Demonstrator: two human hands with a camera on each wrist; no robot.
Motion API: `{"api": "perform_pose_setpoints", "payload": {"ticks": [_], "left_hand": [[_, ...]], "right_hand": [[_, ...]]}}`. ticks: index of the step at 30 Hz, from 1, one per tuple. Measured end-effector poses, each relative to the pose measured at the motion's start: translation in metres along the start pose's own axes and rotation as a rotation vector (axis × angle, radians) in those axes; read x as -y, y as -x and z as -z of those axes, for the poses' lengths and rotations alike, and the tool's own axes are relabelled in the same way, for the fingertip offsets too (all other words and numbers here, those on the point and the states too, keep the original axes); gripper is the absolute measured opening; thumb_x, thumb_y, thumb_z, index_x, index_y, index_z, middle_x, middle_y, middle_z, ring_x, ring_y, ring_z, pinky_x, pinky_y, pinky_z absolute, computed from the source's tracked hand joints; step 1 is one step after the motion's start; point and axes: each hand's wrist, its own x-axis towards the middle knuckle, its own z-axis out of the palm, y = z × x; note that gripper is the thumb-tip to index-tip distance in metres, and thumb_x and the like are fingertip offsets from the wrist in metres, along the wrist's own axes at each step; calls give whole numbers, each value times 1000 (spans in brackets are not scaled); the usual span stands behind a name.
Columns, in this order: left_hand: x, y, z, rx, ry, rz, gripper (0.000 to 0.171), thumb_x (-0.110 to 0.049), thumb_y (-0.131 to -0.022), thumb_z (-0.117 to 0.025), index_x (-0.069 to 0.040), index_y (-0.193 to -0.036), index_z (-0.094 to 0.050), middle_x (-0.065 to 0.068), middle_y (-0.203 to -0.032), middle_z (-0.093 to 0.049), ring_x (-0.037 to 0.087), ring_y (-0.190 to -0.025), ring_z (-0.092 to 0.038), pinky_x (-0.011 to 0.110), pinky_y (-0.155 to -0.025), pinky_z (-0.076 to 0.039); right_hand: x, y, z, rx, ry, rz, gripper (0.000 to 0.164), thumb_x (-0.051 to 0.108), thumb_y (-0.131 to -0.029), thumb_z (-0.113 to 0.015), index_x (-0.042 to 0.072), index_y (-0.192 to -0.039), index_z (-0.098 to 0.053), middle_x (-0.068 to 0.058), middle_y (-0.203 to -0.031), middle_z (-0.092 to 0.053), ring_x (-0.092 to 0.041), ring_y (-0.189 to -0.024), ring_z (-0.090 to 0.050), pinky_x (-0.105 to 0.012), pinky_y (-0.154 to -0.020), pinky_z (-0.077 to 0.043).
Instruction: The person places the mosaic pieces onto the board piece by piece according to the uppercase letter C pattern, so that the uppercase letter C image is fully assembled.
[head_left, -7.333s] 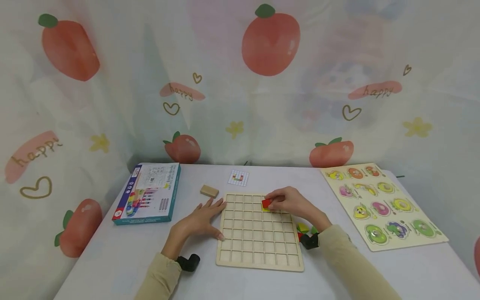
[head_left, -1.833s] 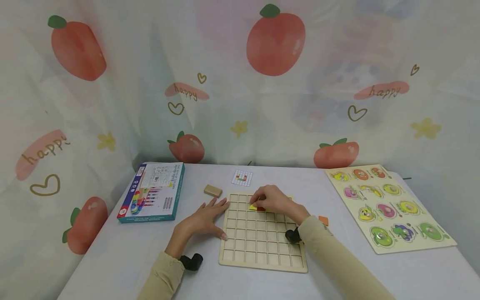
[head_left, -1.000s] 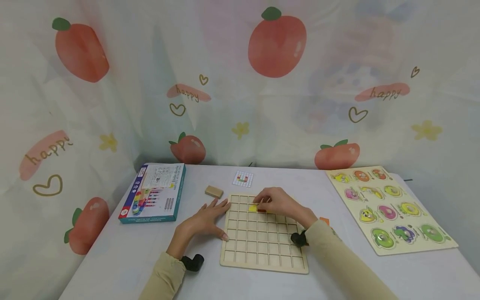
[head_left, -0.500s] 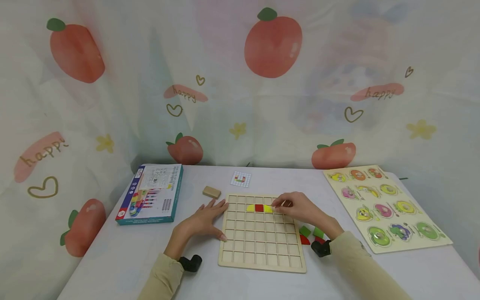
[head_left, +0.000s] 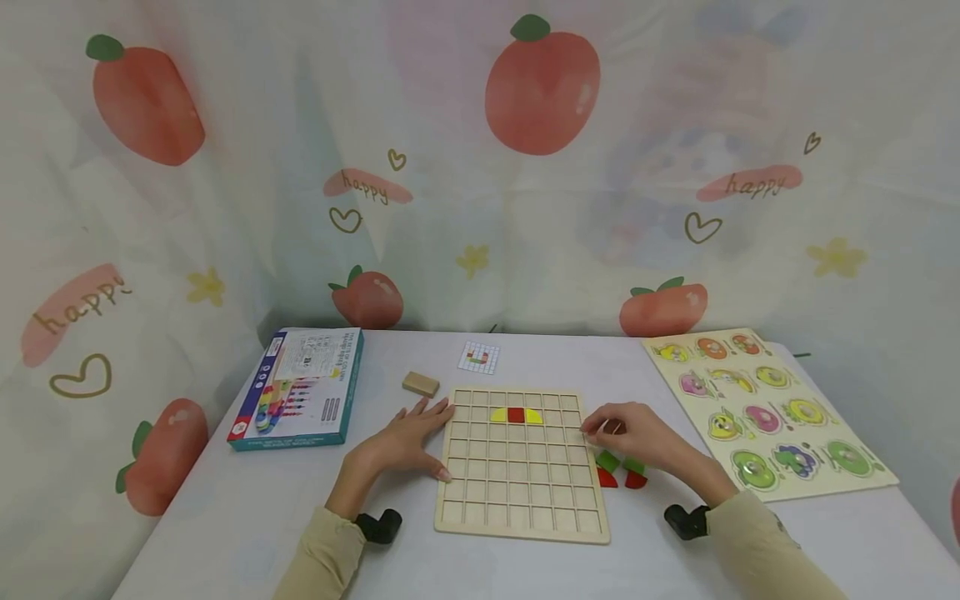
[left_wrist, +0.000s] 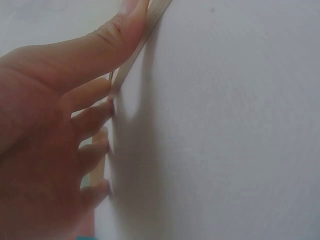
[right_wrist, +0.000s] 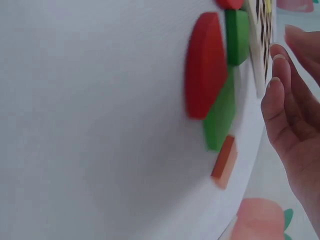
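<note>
Two yellow pieces (head_left: pixel 498 416) and one red square (head_left: pixel 516 415) occupy the grid board (head_left: pixel 520 492); green pieces (head_left: pixel 608 462) and red pieces (head_left: pixel 635 480) lie unplaced at right, left hand (head_left: pixel 397 446) spread against its edge, right hand (head_left: pixel 637 433) loosely bent, empty.

- Left sleeve (head_left: pixel 322 546): khaki-beige cloth, creased around the cuff.
- Right sleeve (head_left: pixel 761 542): matching khaki-beige, bearing a small dark marking (head_left: pixel 782 525) (too small to read).
- Left wrist camera (head_left: pixel 380 527): black, elbow-shaped.
- Right wrist camera (head_left: pixel 684 522): also black, similarly bent.

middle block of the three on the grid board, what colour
The middle block is red, seen best in the head view.
</note>
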Motion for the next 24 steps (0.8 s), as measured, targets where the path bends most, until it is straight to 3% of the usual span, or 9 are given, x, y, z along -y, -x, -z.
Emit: {"api": "perform_pose_setpoints", "payload": {"ticks": [9, 16, 24], "left_hand": [[-1, 0, 1, 5, 7, -1, 107, -35, -74, -93, -15, -162, -35, 2, -172, -24, 32, -161, -6, 57, -130, -5], [1, 1, 2, 7, -1, -13, 108, -36, -74, -92, -14, -162, -35, 4, -172, -24, 34, -161, -6, 58, -130, -6], [-2, 2, 2, 8, 15, -24, 108, -35, -73, -93, -11, -161, -35, 6, -171, -24, 36, -161, -7, 59, -129, -6]], "right_hand": [[-21, 17, 4, 51, -8, -34, 18, 9, -90, -74, 11, -108, -76, 2, -102, -73, -14, -85, -59, -21, -73, -53], [-22, 19, 6, 121, -77, -62, 27, 9, -87, -78, 11, -114, -75, 0, -101, -68, -14, -81, -55, -23, -65, -50], [-21, 19, 3, 111, -24, -42, 22, 12, -85, -82, 13, -106, -75, 2, -95, -63, -14, -83, -52, -22, -65, -48]]}}
